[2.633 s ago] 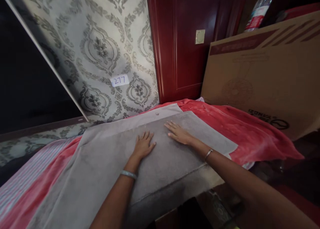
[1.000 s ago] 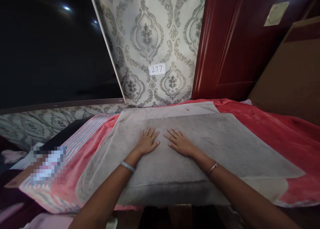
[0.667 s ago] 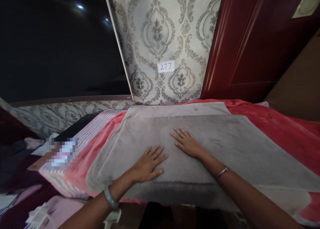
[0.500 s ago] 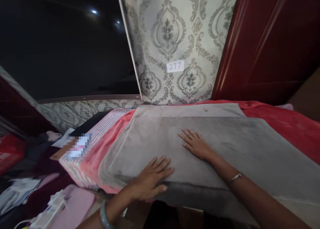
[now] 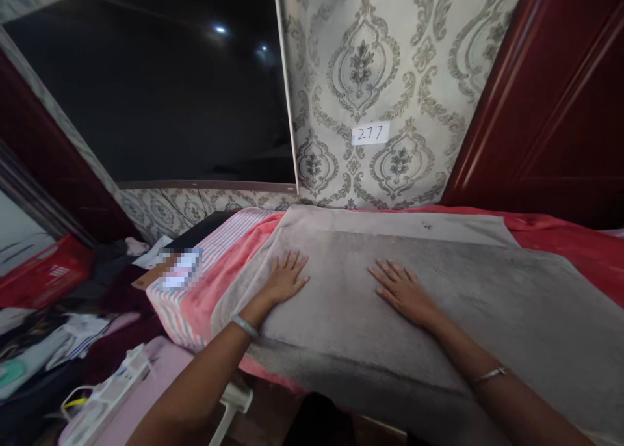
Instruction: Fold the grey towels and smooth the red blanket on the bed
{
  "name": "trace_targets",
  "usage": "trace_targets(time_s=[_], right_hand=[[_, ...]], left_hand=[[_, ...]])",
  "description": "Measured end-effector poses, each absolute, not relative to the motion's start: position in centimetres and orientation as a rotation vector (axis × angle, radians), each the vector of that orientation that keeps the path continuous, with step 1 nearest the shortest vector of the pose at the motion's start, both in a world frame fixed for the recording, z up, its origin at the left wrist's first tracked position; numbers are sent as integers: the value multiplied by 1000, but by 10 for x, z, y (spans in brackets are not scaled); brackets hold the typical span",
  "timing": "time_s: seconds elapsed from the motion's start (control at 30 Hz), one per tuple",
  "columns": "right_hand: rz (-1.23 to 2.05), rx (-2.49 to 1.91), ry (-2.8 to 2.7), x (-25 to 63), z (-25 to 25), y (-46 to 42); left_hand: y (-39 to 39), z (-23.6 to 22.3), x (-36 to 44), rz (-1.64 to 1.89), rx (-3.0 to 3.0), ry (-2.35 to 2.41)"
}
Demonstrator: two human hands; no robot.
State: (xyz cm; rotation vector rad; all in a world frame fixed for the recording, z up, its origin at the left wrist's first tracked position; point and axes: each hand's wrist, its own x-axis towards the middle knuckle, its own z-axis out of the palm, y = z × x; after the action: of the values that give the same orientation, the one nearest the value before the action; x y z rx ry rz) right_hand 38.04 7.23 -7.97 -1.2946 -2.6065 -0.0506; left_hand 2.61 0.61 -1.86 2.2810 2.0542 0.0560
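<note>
A grey plush blanket [image 5: 341, 309] lies spread over the surface before me, its near edge hanging down the front. On its left part my left hand [image 5: 286, 278] rests flat, palm down, fingers spread. My right hand [image 5: 404, 293] also lies flat on the blanket, near its middle, with the fingers apart. Neither hand grips anything. Along the back, a paler strip of the blanket [image 5: 390, 223] shows behind a straight fold line. Under the blanket a red cloth [image 5: 550, 228] shows at the right, and a pink one [image 5: 229, 254] at the left.
Left of the blanket are a striped cloth [image 5: 214, 238] and a blurred-out item [image 5: 180, 270]. A white power strip [image 5: 112, 394] sits on a pink surface at lower left, near piled clothes [image 5: 73, 342]. Behind stand a large screen [image 5: 195, 108] and a wall label [image 5: 370, 133].
My left hand has moved forward and left from the blanket's front edge onto its top. My right hand stays flat on the blanket. The view has shifted left.
</note>
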Motion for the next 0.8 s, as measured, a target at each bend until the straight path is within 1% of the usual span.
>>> trace_targets(time_s=[0.1,0.2,0.3,0.4,0.5,0.63,0.7,0.8], right_hand=[[-40,-1307,-2611,380,-79,72],[-33,-1300,-2605,380,-78,71],[-31,-1297,-2607,381,-78,70],[-17,-1292,-2606,382,-79,71],[-6,-1257,-2590,383,-83,73],[1,-1245,-2574,383,-88,76],[-1,-1247,-2572,383,-88,77],[-4,-1250,-2569,382,-86,76]], left_hand=[[-17,-23,17,60,2255,2115],[-48,-30,1,104,2150,2289],[-79,-42,-18,225,2052,2427],[-98,-47,-35,423,1990,2399],[-99,-36,-47,713,1842,2227],[-80,-3,-53,1029,1396,2030],[-70,11,-52,1076,1230,1995],[-55,21,-49,1030,1146,2030]])
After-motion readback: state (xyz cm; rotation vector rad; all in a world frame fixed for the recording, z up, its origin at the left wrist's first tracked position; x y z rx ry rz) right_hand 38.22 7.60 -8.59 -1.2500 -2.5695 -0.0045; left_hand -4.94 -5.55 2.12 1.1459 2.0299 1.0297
